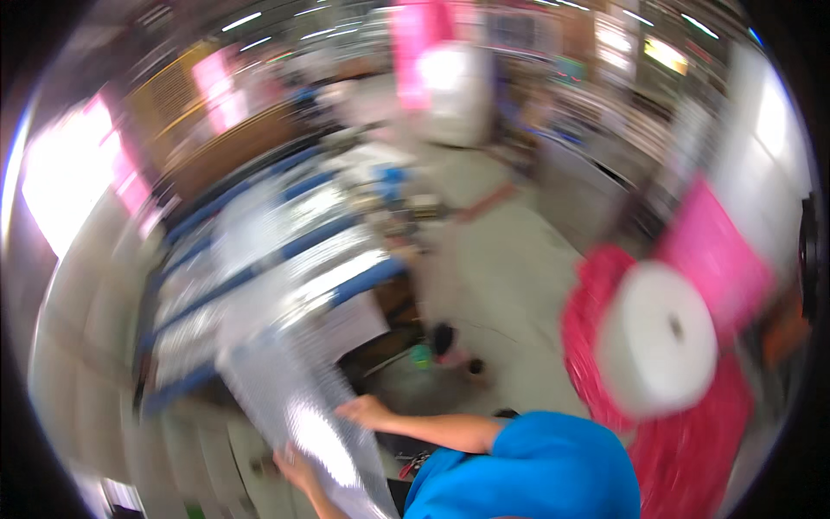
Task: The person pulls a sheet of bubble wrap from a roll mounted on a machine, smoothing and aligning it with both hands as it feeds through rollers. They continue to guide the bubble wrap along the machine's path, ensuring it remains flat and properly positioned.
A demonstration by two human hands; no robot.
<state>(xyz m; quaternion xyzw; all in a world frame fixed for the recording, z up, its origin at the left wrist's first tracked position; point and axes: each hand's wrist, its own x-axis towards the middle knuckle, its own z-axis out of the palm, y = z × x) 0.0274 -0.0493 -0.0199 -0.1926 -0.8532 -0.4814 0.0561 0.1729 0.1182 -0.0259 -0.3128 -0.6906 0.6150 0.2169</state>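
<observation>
A long strip of clear bubble wrap (298,389) stretches from the blue-edged machine table (354,285) down toward my body, bright with glare. My right hand (367,413) grips its right edge, fingers closed on it. Lower down, my left hand (298,470) holds the opposite edge, its fingers partly hidden and blurred by motion. Farther up, more of the shiny sheeting lies across the blue bars of the table.
At the right a big white roll (661,337) rests against red plastic film (596,294), with pink sheeting (713,259) behind. Another white roll (458,91) stands far back. A small green object (421,356) sits near the table's right end.
</observation>
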